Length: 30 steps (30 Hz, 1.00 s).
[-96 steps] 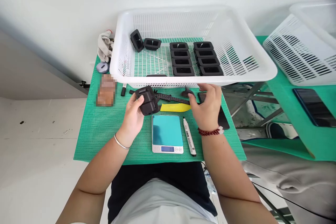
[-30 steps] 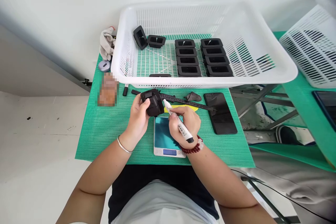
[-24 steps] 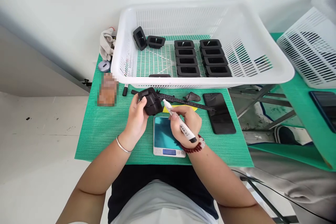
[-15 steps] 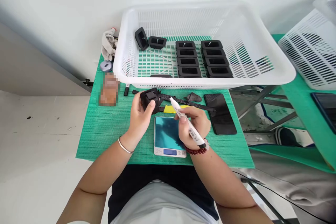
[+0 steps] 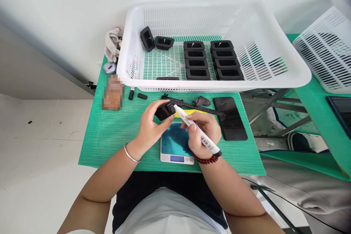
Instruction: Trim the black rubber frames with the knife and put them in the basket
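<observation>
Black, boxy, flanged part (image 5: 165, 111) in one hand, slim white marker pen with a black end (image 5: 207, 142) in the other

Head view: the left hand (image 5: 150, 126) is closed on the black part, thumb along its near side and fingers behind it, holding it raised over the green woven-textured tabletop (image 5: 106, 139), just beyond the silver digital scale with a shiny teal plate (image 5: 175, 142). The right hand (image 5: 203, 131) grips the marker like a pen, its white tip angled up to the part's right side (whether it touches, I cannot tell).

Beyond the hands lie a long, dark calliper (image 5: 203, 107), a flat yellow strip (image 5: 194, 112) partly hidden by the marker, and a small, dark grey, crumpled lump (image 5: 202, 101). A black, glossy phone (image 5: 231, 122) rests to the right, near the calliper's end. A short black cylinder (image 5: 142, 95) lies near a black-ended white pen (image 5: 131, 93), partly under the basket's edge.

The large white slatted plastic basket (image 5: 219, 84) stands at the back. Inside are two columns of black rectangular hollow pieces (image 5: 195, 50), four in each, and two more pieces near the left corner (another shows only partly at the near wall).
</observation>
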Tool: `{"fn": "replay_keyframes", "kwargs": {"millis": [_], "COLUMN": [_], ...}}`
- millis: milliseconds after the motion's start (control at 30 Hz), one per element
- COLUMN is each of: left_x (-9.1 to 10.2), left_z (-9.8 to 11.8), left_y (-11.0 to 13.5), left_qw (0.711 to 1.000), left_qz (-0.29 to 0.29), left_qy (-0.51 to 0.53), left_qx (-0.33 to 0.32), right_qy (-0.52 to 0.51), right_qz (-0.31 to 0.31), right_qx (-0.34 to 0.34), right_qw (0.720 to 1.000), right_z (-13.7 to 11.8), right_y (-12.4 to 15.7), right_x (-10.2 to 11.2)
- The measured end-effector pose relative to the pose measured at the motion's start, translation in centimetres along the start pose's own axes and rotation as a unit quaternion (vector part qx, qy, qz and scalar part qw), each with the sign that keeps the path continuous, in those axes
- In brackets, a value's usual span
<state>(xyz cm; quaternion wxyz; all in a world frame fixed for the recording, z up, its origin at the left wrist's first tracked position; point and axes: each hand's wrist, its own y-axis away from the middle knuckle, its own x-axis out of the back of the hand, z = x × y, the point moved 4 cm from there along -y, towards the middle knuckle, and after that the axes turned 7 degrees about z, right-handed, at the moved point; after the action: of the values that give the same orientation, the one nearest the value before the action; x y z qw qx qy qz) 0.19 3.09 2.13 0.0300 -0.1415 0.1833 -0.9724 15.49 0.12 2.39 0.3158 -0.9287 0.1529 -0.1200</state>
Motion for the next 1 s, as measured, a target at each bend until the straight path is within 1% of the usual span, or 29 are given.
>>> {"fn": "replay_keyframes", "kwargs": {"millis": [200, 400, 567, 767, 867, 1000], "left_x": [-0.10, -0.08, -0.13, -0.23, -0.22, -0.13], "left_z": [0.11, 0.23, 0.16, -0.41, -0.55, -0.35], "left_y": [0.02, 0.02, 0.05, 0.25, 0.33, 0.33], "left_qw": [1.000, 1.000, 0.998, 0.993, 0.991, 0.992], "left_qz": [-0.014, -0.025, -0.038, -0.037, -0.031, -0.031], "left_qy": [0.002, 0.008, 0.039, 0.090, 0.104, 0.094], "left_qx": [-0.020, -0.017, 0.010, 0.066, 0.077, 0.077], "right_qy": [0.027, 0.040, 0.030, 0.016, 0.013, -0.001], "right_qz": [-0.005, -0.006, -0.001, 0.039, 0.058, 0.057], "right_qx": [0.022, 0.028, 0.012, 0.005, 0.006, 0.008], "right_qw": [0.999, 0.999, 0.999, 0.999, 0.998, 0.998], "right_z": [-0.52, -0.59, -0.28, 0.19, 0.16, -0.03], "right_y": [-0.32, -0.32, -0.11, 0.05, 0.00, -0.12], "right_x": [-0.08, 0.09, 0.00, 0.01, 0.20, 0.23]}}
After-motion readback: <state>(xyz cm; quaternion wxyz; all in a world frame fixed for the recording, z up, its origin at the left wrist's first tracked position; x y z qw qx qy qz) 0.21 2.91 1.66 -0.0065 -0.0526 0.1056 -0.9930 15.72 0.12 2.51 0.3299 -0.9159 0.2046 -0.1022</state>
